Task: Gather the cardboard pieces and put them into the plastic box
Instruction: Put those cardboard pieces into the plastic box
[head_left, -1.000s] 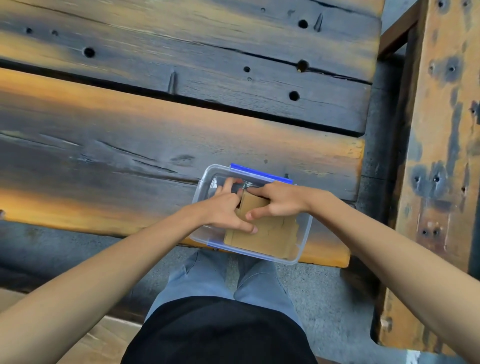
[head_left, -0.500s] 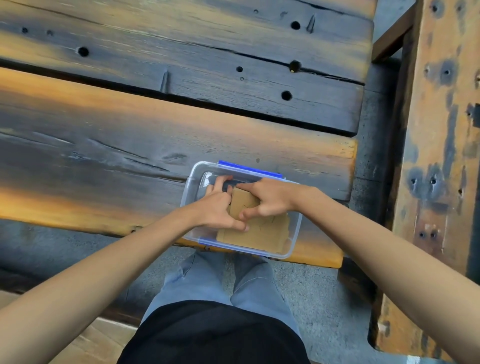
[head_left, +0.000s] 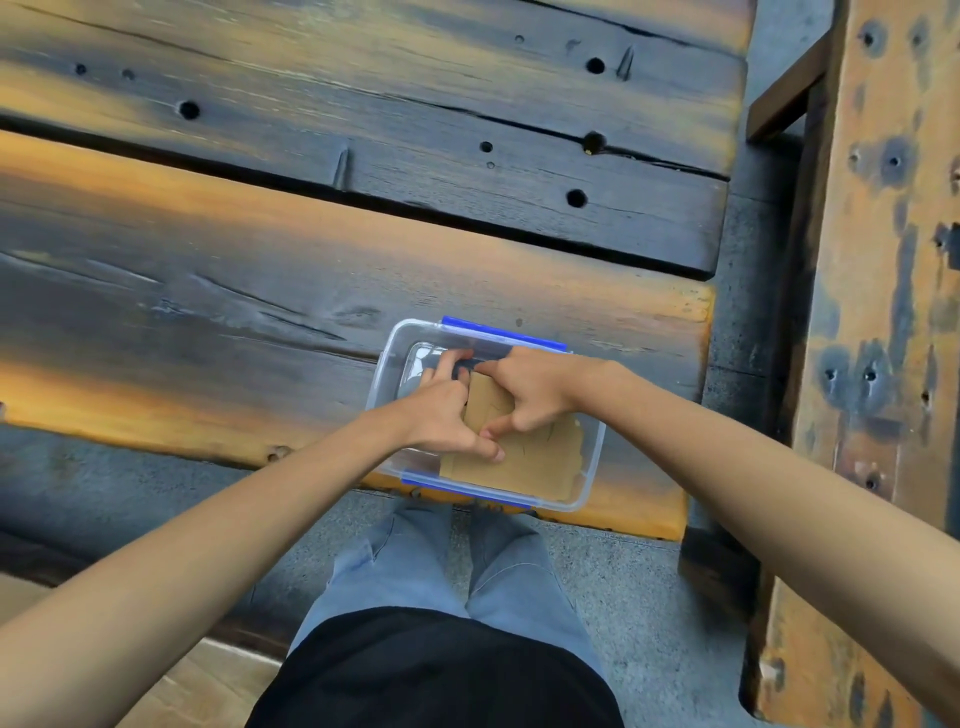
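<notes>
A clear plastic box (head_left: 589, 480) with blue clips stands at the near edge of a weathered wooden table. Brown cardboard pieces (head_left: 530, 460) lie flat inside it, filling its right and near part. Both hands are inside the box. My left hand (head_left: 441, 415) presses on the left edge of the cardboard, thumb laid across it. My right hand (head_left: 530, 389) pinches the top piece from the far side, forefinger bent down onto it. The cardboard under the hands is hidden.
The table (head_left: 260, 270) is made of dark, orange-stained planks with holes and cracks. A wooden beam (head_left: 883, 312) runs along the right. My legs in blue jeans (head_left: 441, 566) stand below the table edge on a grey floor.
The hands stay on the cardboard inside the box. The fingers have shifted slightly toward the box's far side; the camera view has drifted a little.
</notes>
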